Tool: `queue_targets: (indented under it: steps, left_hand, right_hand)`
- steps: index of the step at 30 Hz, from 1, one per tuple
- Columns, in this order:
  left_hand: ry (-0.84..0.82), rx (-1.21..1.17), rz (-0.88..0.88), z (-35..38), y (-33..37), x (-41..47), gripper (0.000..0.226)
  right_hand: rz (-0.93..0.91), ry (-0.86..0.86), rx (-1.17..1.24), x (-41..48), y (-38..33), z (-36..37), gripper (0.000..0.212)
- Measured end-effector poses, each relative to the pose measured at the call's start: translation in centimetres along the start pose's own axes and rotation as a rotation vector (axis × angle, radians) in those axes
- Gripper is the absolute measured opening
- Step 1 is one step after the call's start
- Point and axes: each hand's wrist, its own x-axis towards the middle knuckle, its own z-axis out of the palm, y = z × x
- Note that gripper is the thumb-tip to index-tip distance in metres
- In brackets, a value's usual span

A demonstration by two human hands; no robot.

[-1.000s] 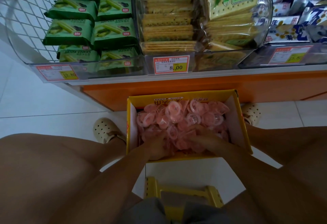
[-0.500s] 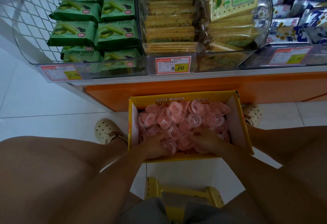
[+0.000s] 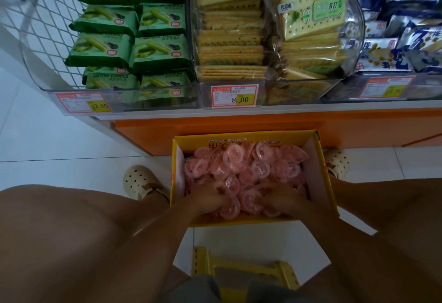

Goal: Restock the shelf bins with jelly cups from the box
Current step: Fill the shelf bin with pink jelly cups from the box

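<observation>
i see my left hand (image 3: 205, 198) and right hand (image 3: 283, 198) sunk into the near end of the yellow box (image 3: 191, 141), fingers curled round pink jelly cups (image 3: 239, 161).

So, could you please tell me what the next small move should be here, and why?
Probably close both around a handful and lift it clear of the box. The left grip and right grip are sunk and curled in the pink jelly cups near the box's close edge. The bins in view hold biscuits only, so the target bin is unseen.
</observation>
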Motion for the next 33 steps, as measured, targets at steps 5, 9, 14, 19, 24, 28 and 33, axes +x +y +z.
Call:
queue_targets:
  steps: [5,9,14,19,24,28,33]
  left_hand:
    - [0.004,-0.094,-0.001,-0.9,1.7,-2.4,0.016]
    - [0.085,-0.228,0.003,-3.2,3.6,-5.3,0.012]
    - [0.263,-0.534,0.139,-6.1,6.0,-9.0,0.020]
    - [0.436,-0.636,0.317,-7.0,8.3,-12.9,0.013]
    - [0.492,-0.516,0.483,-7.3,10.6,-16.3,0.017]
    - [0.449,-0.487,0.545,-7.5,11.3,-18.2,0.017]
    - [0.335,-0.621,0.559,-8.9,12.7,-20.7,0.030]
  right_hand:
    - [0.015,0.024,0.130,-1.2,-1.6,0.4,0.035]
    - [-0.043,0.098,0.331,-3.1,-3.8,-0.8,0.024]
    - [-0.237,0.305,0.416,-7.0,-8.6,-2.5,0.013]
    - [-0.414,0.382,0.365,-10.1,-14.1,-2.9,0.015]
    - [-0.512,0.484,0.327,-12.4,-17.4,-2.0,0.025]
    - [-0.598,0.510,0.367,-14.3,-19.3,-2.1,0.016]
    - [-0.641,0.518,0.394,-16.3,-21.2,-3.4,0.016]
